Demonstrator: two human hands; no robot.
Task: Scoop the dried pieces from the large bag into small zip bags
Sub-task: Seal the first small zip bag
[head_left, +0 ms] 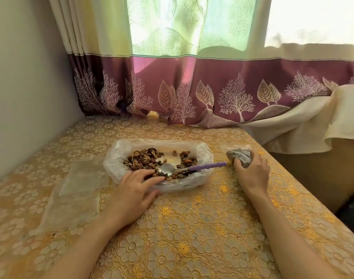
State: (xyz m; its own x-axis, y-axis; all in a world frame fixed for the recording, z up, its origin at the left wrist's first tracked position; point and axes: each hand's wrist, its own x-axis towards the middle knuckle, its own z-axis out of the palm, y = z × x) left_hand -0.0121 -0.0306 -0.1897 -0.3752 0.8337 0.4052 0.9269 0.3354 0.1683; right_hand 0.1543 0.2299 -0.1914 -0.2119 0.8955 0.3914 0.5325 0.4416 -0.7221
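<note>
large bag (115,158): mid-table, rim rolled open, dried pieces (143,160) inside; thin, floppy.
left hand (131,190): fingers straight, resting on its near rim.
right hand (252,170): curled round a filled small zip bag (237,155); soft, slippery.
spoon (192,168): lying in bag; take the purple handle.

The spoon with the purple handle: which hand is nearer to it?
Left. The left hand rests on the large bag's near rim, fingertips just short of the spoon bowl. The right hand grips a filled small bag, past the handle's end.
</note>
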